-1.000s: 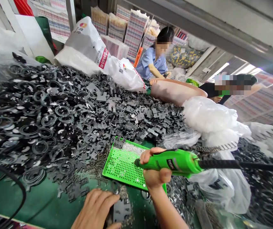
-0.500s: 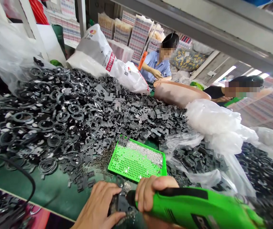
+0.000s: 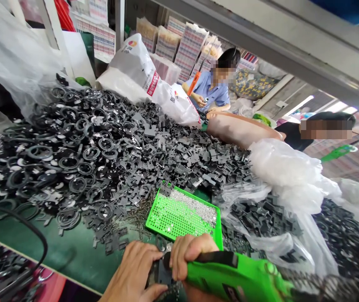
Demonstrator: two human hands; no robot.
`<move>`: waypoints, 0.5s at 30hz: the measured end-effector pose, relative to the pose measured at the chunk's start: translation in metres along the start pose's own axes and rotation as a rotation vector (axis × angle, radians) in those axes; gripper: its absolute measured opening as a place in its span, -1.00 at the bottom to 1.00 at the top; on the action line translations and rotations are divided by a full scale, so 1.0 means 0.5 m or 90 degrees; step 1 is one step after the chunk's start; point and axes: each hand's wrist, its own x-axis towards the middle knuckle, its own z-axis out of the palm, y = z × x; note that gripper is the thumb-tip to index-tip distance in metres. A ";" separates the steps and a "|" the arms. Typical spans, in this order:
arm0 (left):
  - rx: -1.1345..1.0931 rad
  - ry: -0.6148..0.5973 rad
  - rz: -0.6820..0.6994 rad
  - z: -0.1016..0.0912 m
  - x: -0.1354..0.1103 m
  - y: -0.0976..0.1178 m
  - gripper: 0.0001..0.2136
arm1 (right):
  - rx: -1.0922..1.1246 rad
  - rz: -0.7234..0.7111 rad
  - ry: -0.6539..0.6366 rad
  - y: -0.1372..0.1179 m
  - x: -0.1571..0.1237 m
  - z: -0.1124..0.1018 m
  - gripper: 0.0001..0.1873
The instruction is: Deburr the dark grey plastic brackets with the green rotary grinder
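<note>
My right hand (image 3: 187, 253) is wrapped round a bright green electric screwdriver (image 3: 236, 277) at the bottom edge, its tip pointing down and left onto a small dark grey plastic part (image 3: 158, 272). My left hand (image 3: 133, 274) lies on that part, fingers curled over its left side and pressing it to the green table top (image 3: 72, 256). Just behind my hands sits a green perforated tray (image 3: 182, 216) with many small silver screws heaped along its far side.
A large heap of black rings (image 3: 56, 151) and grey flat parts (image 3: 179, 155) covers the table. Clear plastic bags (image 3: 286, 180) of parts lie at the right. A black cable (image 3: 31, 230) loops at the left. Two other people sit at the far side behind a pink basin (image 3: 238, 130).
The screwdriver came down from above the screw tray to the part under my left hand, then slid a little further left. The view shifted slightly.
</note>
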 end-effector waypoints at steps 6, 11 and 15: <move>0.037 0.003 0.002 0.001 0.001 -0.003 -0.60 | 0.155 -0.088 0.045 -0.023 0.037 -0.005 -0.43; 0.039 0.017 0.024 0.001 0.000 -0.007 -0.61 | 0.107 -0.174 0.153 0.040 0.083 -0.013 -0.45; 0.040 0.000 0.028 0.000 0.002 -0.009 -0.60 | 0.100 -0.174 0.153 0.080 0.090 -0.015 -0.48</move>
